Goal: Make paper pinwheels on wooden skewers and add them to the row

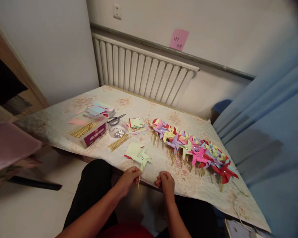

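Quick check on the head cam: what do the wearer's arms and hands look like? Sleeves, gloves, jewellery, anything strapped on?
Both forearms are bare up to the frame edge, with no sleeves in view. The left hand and right hand wear no gloves, and no watch, ring, band or cable shows on either wrist. Clothing visible is dark trousers over the lap and a bit of red garment at the bottom edge.

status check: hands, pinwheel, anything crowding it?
Left hand shut on stick of pale green pinwheel. Right hand closed at table edge, contents unclear. Finished pinwheel row lies apart, to the right.
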`<control>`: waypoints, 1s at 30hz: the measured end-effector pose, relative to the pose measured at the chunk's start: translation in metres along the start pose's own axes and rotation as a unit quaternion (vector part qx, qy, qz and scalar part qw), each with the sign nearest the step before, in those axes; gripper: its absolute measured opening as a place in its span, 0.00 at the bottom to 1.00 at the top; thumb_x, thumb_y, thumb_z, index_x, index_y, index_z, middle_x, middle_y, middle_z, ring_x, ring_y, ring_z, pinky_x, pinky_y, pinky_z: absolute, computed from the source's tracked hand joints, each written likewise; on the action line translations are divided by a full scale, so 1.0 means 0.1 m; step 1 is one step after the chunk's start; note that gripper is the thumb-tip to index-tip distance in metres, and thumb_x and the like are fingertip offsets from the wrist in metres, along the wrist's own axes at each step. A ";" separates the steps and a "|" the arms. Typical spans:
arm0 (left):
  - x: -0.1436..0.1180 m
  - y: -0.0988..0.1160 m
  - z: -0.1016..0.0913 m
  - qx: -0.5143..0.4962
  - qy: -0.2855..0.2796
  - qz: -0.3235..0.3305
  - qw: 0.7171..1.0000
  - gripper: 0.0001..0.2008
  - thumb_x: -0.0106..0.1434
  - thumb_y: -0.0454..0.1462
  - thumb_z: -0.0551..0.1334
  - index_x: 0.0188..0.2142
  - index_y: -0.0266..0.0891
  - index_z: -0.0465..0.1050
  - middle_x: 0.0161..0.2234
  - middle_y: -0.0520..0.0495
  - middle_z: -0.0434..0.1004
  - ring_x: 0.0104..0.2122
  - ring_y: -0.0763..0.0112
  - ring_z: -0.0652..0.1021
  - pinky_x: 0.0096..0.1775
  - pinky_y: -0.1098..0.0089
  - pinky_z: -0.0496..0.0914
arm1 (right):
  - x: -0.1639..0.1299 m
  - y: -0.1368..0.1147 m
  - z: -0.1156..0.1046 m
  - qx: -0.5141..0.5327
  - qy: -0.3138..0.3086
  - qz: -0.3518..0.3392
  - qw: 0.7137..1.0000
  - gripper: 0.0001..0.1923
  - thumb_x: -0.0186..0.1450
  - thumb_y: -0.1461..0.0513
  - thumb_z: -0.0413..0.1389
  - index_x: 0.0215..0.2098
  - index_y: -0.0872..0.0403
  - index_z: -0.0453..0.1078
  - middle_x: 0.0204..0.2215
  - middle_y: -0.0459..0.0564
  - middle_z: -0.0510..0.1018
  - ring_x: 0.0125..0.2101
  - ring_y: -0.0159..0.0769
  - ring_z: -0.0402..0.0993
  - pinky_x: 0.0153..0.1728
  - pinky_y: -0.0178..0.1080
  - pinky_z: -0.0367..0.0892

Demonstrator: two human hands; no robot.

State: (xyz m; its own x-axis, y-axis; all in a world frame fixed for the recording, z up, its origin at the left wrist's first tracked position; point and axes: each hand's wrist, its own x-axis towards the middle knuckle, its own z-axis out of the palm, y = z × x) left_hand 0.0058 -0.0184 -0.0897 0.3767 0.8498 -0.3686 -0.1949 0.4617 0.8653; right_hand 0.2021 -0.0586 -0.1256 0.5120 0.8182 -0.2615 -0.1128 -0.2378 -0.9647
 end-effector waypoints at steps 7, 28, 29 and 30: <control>0.01 -0.01 0.00 0.001 0.000 -0.002 1.000 0.18 0.49 0.47 0.67 0.23 0.39 0.62 0.17 0.58 0.62 0.18 0.79 0.61 0.25 0.72 0.54 | -0.02 -0.04 0.01 -0.004 0.000 -0.004 1.000 0.16 0.51 0.50 0.60 0.25 0.55 0.67 0.11 0.43 0.72 0.11 0.30 0.66 0.15 0.31 0.59; 0.02 -0.03 -0.02 0.011 0.000 0.000 1.000 0.19 0.48 0.48 0.67 0.23 0.39 0.62 0.18 0.57 0.61 0.19 0.78 0.62 0.25 0.73 0.55 | -0.02 -0.02 0.00 0.004 0.002 0.004 1.000 0.15 0.52 0.51 0.59 0.26 0.55 0.68 0.12 0.44 0.73 0.11 0.30 0.67 0.13 0.30 0.59; 0.02 -0.03 -0.02 0.009 -0.001 0.000 1.000 0.18 0.49 0.48 0.67 0.24 0.39 0.62 0.18 0.57 0.61 0.19 0.78 0.62 0.25 0.73 0.55 | -0.02 -0.02 0.00 0.001 0.001 0.003 1.000 0.15 0.52 0.51 0.59 0.26 0.55 0.68 0.12 0.44 0.73 0.11 0.30 0.67 0.14 0.30 0.59; 0.02 -0.03 -0.02 0.006 -0.002 0.000 1.000 0.18 0.49 0.48 0.67 0.24 0.39 0.63 0.18 0.57 0.61 0.19 0.78 0.62 0.25 0.73 0.55 | -0.01 -0.02 0.00 -0.002 0.000 0.003 1.000 0.15 0.52 0.52 0.59 0.26 0.55 0.68 0.12 0.44 0.73 0.11 0.30 0.66 0.14 0.30 0.59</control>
State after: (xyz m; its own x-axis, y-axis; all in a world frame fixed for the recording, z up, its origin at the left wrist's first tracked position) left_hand 0.0048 -0.0177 -0.0934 0.3811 0.8482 -0.3679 -0.1843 0.4596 0.8688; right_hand 0.2016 -0.0595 -0.1237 0.5122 0.8164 -0.2666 -0.1129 -0.2437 -0.9632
